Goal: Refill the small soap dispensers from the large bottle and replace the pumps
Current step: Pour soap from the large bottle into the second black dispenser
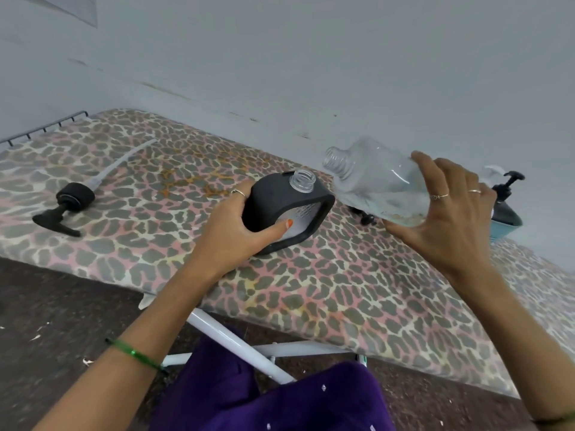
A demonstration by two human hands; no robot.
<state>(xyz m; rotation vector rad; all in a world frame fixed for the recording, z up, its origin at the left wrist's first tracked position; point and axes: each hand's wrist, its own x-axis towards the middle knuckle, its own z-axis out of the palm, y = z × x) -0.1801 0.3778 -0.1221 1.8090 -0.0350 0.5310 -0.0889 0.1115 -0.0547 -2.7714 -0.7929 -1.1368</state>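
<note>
Left hand (241,227) grips the dispenser (284,209) upright on the desk (357,290), steadying its open neck — right hand (448,209) holds the bottle (378,181) tilted, mouth just above and beside, apparently to pour.

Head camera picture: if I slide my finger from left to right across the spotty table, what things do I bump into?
Black pump → black soap dispenser in the left hand → big clear bottle in the right hand → blue dispenser.

Pale wall (280,57), dark floor (62,306), leopard-print ironing board (311,290).
</note>
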